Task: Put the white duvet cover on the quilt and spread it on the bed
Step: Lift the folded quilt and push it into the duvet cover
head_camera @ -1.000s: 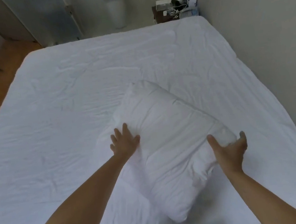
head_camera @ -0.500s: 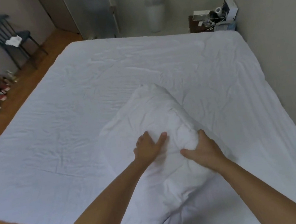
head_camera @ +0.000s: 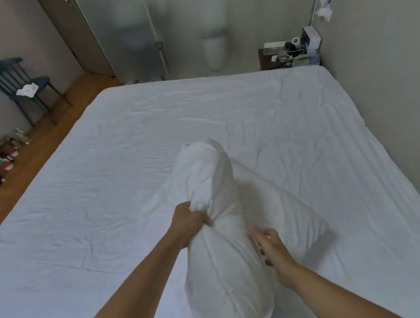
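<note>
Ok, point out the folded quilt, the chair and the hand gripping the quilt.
Quilt (head_camera: 214,184), head view, on its raised upper fold.
Chair (head_camera: 40,81), head view, on the seat's bare edge beside the white cloth.
Left hand (head_camera: 188,221), head view, on the knuckles of its grip.

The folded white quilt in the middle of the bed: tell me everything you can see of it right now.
The quilt is a thick, puffy white bundle of soft, creased fabric with stitched seams. One fold is raised on edge, running from near the camera out toward the middle of the bed; a flatter part lies on the sheet to its right. The left hand grips a bunch of its left side. The right hand is at its right side with loose fingers; contact is unclear.
</note>
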